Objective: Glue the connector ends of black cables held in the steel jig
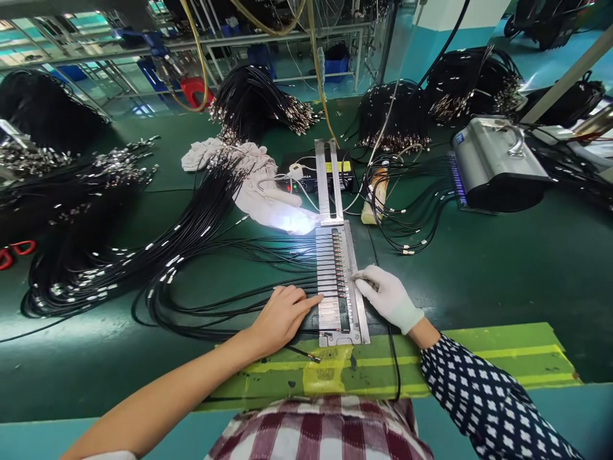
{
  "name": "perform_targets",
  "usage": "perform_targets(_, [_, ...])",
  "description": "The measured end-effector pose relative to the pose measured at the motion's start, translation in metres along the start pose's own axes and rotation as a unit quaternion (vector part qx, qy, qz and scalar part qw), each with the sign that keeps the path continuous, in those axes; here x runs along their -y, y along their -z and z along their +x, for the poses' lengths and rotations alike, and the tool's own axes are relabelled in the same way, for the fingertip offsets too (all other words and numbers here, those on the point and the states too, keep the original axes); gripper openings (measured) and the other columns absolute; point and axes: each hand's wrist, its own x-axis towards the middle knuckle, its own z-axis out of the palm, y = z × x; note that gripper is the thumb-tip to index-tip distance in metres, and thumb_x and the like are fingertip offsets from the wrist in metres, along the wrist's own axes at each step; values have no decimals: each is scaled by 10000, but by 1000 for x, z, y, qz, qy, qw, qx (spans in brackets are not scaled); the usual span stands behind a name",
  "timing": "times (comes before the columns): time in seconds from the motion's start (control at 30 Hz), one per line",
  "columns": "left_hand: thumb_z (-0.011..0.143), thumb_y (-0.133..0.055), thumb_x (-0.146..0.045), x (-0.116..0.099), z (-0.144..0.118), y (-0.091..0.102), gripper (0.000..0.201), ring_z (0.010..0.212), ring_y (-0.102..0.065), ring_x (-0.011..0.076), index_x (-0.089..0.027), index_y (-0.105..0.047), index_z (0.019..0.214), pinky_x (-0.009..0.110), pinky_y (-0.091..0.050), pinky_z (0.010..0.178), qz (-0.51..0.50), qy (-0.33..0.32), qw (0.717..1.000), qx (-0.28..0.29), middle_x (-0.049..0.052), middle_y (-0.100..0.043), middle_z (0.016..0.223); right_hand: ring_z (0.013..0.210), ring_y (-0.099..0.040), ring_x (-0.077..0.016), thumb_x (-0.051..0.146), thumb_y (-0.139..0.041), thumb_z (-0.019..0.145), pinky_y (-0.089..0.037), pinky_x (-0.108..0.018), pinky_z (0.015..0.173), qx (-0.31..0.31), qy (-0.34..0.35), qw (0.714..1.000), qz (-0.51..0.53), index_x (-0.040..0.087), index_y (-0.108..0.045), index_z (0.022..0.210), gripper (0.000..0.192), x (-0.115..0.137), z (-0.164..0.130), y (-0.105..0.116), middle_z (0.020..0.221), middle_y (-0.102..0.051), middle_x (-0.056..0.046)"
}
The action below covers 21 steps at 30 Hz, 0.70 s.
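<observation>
A slotted metal fixture (360,319) lies lengthwise in front of me, with several black cables (287,259) laid side by side across it. Their small metal ends line up along its middle channel. My bare left hand (283,314) rests at the fixture's left edge, its index finger stretched out onto the slots and the other fingers loosely bent. Along the right edge, my gloved right hand (389,299) has thumb and fingertips pressed together close to the cable ends. Whatever is between those fingertips is too small to make out. One loose cable end (313,358) lies near the fixture's lower left corner.
A metal frame (323,185) extends beyond the fixture, near a black control box (301,167). A bright light shines by a white cloth (253,172) under cable bundles. A wooden-handled tool (376,195) and a silver lamp housing (498,163) stand right. Red-handled scissors (19,252) lie far left.
</observation>
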Motion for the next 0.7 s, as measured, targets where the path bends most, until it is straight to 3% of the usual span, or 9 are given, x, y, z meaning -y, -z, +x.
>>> perform_targets(0.1, [974, -474, -253, -10, -8, 7, 258, 909, -511, 198, -186, -534, 1216, 355, -368, 852, -58, 17, 998, 18, 59, -611, 991, 858, -634, -201, 258, -497, 931, -508, -331, 759, -1, -8, 1000, 22, 235, -669, 1001, 187, 2, -7, 0, 938, -664, -47])
perform_targets(0.2, [943, -532, -252, -13, -21, 7, 86, 870, -519, 189, -189, -570, 988, 326, -398, 803, -83, 29, 995, 41, 40, -607, 929, 874, -627, -205, 257, -500, 932, -503, -338, 778, -2, -12, 1000, 26, 230, -672, 989, 184, 4, -12, -1, 943, -652, -50])
perform_targets(0.27, [952, -507, -219, -10, -28, 6, 85, 851, -527, 181, -192, -579, 916, 310, -415, 779, -92, 35, 995, 32, 37, -606, 894, 873, -624, -208, 252, -502, 930, -500, -344, 789, -1, -15, 1000, 22, 231, -673, 990, 182, 4, -13, -2, 928, -649, -45])
perform_targets(0.43, [955, -526, -203, -1, -33, 6, 116, 847, -571, 152, -182, -639, 958, 267, -470, 764, -179, 34, 982, -55, 51, -620, 897, 886, -623, -212, 275, -497, 941, -500, -340, 783, 7, -29, 999, 19, 239, -673, 1004, 191, 3, -10, -3, 934, -653, -42])
perform_targets(0.57, [950, -547, -199, -1, -16, 3, 139, 811, -597, 131, -174, -679, 989, 235, -487, 733, -194, 28, 970, -143, 45, -624, 874, 887, -630, -204, 263, -501, 937, -496, -330, 777, 5, -28, 1000, 14, 245, -670, 1014, 186, 3, -9, -3, 934, -657, -30])
perform_targets(0.7, [981, -488, -231, -5, 8, -9, 227, 803, -599, 132, -173, -668, 1105, 229, -491, 734, -151, -29, 982, -106, 46, -627, 869, 878, -635, -198, 258, -509, 932, -494, -319, 769, -2, -20, 1000, 6, 243, -670, 998, 175, 2, -9, -4, 933, -658, -28])
